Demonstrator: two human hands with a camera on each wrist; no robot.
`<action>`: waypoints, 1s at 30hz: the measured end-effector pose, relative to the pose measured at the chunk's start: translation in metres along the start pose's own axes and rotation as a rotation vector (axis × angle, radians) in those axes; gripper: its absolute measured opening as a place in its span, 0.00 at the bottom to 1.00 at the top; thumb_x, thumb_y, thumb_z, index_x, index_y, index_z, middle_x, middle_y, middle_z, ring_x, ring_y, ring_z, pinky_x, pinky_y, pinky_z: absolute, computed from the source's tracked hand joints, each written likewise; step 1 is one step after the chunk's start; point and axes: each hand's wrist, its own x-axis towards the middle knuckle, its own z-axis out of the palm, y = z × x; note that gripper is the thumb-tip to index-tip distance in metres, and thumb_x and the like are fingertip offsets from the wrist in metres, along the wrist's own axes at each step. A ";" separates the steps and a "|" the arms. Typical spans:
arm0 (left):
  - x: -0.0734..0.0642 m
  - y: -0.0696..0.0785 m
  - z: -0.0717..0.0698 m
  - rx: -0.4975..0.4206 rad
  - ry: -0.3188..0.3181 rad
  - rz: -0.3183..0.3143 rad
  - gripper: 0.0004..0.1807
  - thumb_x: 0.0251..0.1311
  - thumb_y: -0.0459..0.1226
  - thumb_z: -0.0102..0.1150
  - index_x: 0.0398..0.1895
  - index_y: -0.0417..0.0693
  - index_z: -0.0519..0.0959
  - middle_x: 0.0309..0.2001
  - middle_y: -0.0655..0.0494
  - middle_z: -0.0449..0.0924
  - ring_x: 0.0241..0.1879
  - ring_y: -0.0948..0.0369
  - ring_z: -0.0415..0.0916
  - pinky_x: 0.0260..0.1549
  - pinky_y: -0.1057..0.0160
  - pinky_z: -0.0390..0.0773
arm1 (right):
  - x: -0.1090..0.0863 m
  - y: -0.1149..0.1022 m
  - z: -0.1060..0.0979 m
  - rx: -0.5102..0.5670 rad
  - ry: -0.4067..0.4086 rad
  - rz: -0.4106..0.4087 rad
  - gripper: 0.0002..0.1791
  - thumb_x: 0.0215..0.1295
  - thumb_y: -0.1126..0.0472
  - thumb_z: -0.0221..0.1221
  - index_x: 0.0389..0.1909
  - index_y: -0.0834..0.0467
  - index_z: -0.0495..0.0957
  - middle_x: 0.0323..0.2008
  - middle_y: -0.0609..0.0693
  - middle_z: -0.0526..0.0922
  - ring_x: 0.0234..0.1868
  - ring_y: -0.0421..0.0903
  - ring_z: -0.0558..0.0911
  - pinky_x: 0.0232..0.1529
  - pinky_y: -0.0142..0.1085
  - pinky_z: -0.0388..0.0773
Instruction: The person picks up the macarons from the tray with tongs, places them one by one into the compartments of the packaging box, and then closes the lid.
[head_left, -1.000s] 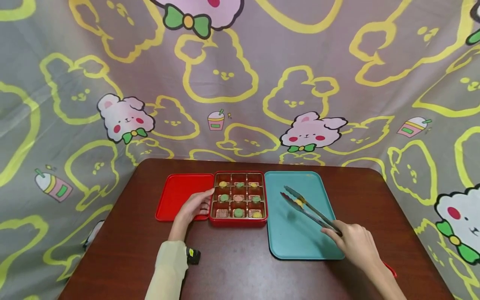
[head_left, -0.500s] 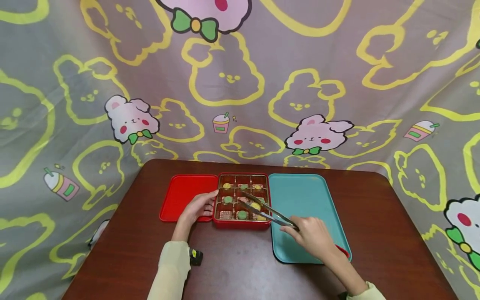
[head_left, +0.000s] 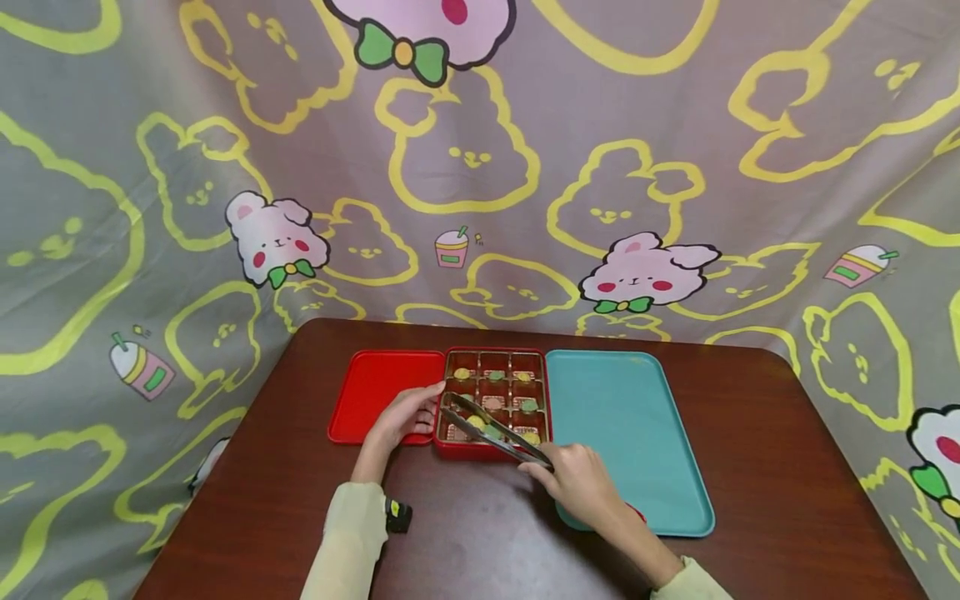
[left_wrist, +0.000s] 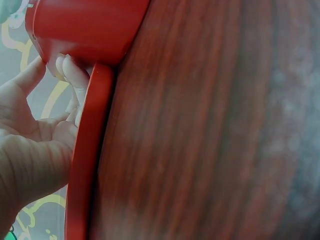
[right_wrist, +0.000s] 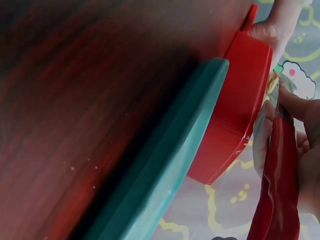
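Note:
A red box (head_left: 480, 452) with a clear gridded insert holds small round yellow, green and pinkish cookie-like pieces. My left hand (head_left: 407, 414) rests against its left side. In the left wrist view, my thumb and fingertips touch the box's wall (left_wrist: 85, 32). My right hand (head_left: 585, 483) grips metal tongs (head_left: 517, 443), whose red handle (right_wrist: 281, 175) fills part of the right wrist view. Between the tongs' arms sits a yellow cookie-like piece (head_left: 476, 422), above the front-left part of the box. The tongs partly cover the front compartments.
A flat red lid (head_left: 386, 392) lies left of the box, under my left hand's edge. To the right, a teal tray (head_left: 630, 417) stands close against the box. The brown table (head_left: 757, 433) ends before a patterned cloth backdrop (head_left: 517, 125).
My right hand has carried the tongs and yellow piece left from over the teal tray to the box's front-left part. The left hand stays at the box. The head view has shifted slightly.

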 end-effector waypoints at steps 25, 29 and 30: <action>0.002 0.000 0.001 0.005 0.034 -0.004 0.18 0.71 0.52 0.61 0.33 0.46 0.80 0.28 0.53 0.76 0.24 0.62 0.75 0.27 0.66 0.81 | 0.010 -0.004 0.004 -0.012 -0.060 0.031 0.16 0.63 0.52 0.71 0.25 0.54 0.77 0.13 0.37 0.57 0.14 0.32 0.58 0.15 0.30 0.59; 0.003 -0.002 0.001 0.004 0.032 0.004 0.17 0.70 0.51 0.62 0.34 0.47 0.81 0.28 0.53 0.76 0.24 0.62 0.75 0.26 0.66 0.81 | 0.012 -0.003 0.004 -0.026 -0.075 0.025 0.17 0.63 0.51 0.72 0.24 0.53 0.75 0.13 0.38 0.57 0.13 0.32 0.57 0.15 0.30 0.58; 0.003 -0.002 0.001 0.003 0.032 0.005 0.17 0.71 0.51 0.62 0.34 0.48 0.81 0.28 0.53 0.76 0.23 0.62 0.75 0.26 0.66 0.81 | 0.013 -0.002 0.004 -0.027 -0.079 0.024 0.18 0.63 0.50 0.72 0.24 0.53 0.75 0.13 0.38 0.57 0.13 0.32 0.57 0.15 0.30 0.57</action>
